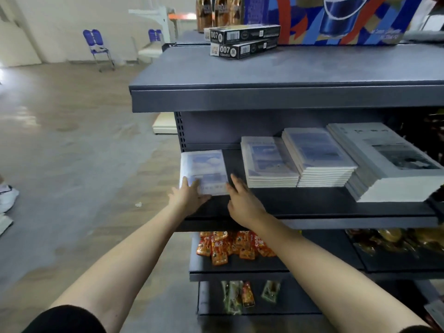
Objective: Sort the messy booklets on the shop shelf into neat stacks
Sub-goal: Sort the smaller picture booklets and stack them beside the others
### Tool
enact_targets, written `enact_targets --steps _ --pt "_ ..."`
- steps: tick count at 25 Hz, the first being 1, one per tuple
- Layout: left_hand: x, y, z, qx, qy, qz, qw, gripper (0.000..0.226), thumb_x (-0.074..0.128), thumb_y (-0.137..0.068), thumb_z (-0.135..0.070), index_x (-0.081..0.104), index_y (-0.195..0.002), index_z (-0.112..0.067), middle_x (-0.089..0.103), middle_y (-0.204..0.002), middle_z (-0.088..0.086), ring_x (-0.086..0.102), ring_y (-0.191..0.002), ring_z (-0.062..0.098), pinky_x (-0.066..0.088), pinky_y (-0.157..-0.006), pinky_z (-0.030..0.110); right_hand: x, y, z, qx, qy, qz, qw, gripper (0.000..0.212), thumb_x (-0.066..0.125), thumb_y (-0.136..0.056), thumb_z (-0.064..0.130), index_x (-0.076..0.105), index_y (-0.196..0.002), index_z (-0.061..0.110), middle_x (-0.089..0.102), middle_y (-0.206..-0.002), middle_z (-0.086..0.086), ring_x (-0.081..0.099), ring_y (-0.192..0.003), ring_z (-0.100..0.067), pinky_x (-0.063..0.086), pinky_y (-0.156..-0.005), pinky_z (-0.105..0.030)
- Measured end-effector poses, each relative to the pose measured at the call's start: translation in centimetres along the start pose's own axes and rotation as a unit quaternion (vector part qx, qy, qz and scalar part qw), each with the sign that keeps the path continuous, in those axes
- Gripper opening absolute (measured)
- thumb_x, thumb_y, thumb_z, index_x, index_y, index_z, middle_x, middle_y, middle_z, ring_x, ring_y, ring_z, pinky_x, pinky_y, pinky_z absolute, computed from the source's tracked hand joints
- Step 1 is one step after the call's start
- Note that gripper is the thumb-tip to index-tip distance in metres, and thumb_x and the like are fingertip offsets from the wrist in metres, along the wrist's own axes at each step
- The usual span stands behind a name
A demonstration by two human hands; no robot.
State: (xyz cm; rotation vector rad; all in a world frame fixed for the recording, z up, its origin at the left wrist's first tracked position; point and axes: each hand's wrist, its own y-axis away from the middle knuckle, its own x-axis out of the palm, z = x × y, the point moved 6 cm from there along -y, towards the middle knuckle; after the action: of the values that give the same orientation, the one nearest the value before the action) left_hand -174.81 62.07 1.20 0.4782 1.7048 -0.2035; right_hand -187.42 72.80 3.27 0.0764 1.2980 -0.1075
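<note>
A small stack of pale blue booklets (204, 168) lies at the left end of the dark middle shelf (312, 207). My left hand (189, 197) grips its near left corner, thumb on the top cover. My right hand (242, 200) rests against the stack's near right edge with the fingers spread. Further right stand two taller stacks of the same blue booklets, one (268, 163) lower and one (318, 155) higher, touching each other. A large stack of grey-and-white booklets (386, 162) sits at the right, angled.
The top shelf (264, 73) overhangs the booklets and carries two black "007" boxes (242, 42) and a large blue carton (336, 18). Red snack packets (230, 246) and green packets (240, 296) lie on lower shelves. Open floor and a blue chair (98, 48) are to the left.
</note>
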Motion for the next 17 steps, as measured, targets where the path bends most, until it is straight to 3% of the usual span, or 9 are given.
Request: enact_targets --steps 4,8,10,14,17 --pt "-0.6 1.5 1.5 0.043 0.084 -0.042 0.995 0.039 0.046 -0.097 -0.031 0.049 -0.133 -0.017 0.044 -0.128 0.023 0.052 -0.11 0.041 0.043 -0.085 0.037 1.9 -1.4 2.0 0.019 -0.086 0.046 0.995 0.057 0.038 -0.099 0.024 0.015 -0.149 0.013 0.0 -0.158 -0.006 0.011 -0.144 -0.025 0.022 -0.115 -0.038" --pt "-0.7 2.1 2.1 0.048 0.095 -0.063 0.992 0.035 0.051 -0.094 -0.025 0.053 -0.128 -0.017 0.054 -0.114 0.022 0.055 -0.103 0.04 0.043 -0.08 0.035 0.9 -2.3 2.7 -0.006 -0.067 -0.047 0.997 0.045 0.043 -0.095 0.022 0.042 -0.139 0.009 0.042 -0.142 -0.008 0.039 -0.124 -0.031 0.032 -0.104 -0.033" --pt "-0.3 2.5 2.5 0.053 0.115 -0.064 0.99 0.034 0.054 -0.092 -0.022 0.057 -0.125 -0.018 0.054 -0.112 0.021 0.056 -0.103 0.039 0.048 -0.083 0.035 0.6 -2.7 1.9 0.027 -0.08 -0.068 0.994 0.044 0.046 -0.093 0.025 0.047 -0.134 0.01 0.045 -0.138 -0.01 0.045 -0.12 -0.033 0.038 -0.1 -0.034" --pt "0.3 3.5 2.7 0.064 0.156 -0.097 0.981 0.031 0.056 -0.088 -0.016 0.061 -0.118 -0.016 0.053 -0.112 0.018 0.053 -0.108 0.035 0.047 -0.087 0.036 0.7 -3.3 1.4 0.105 -0.097 -0.063 0.988 0.052 0.047 -0.094 0.029 0.038 -0.14 0.005 0.043 -0.138 -0.018 0.044 -0.123 -0.033 0.035 -0.104 -0.037" --pt "0.3 4.7 2.8 0.045 0.183 -0.137 0.972 0.029 0.053 -0.088 -0.014 0.063 -0.115 -0.017 0.054 -0.106 0.016 0.051 -0.101 0.033 0.042 -0.077 0.03 0.8 -2.9 2.2 0.103 -0.083 -0.077 0.988 0.039 0.047 -0.093 0.027 0.056 -0.122 0.004 0.055 -0.123 -0.018 0.051 -0.109 -0.033 0.032 -0.101 -0.037"
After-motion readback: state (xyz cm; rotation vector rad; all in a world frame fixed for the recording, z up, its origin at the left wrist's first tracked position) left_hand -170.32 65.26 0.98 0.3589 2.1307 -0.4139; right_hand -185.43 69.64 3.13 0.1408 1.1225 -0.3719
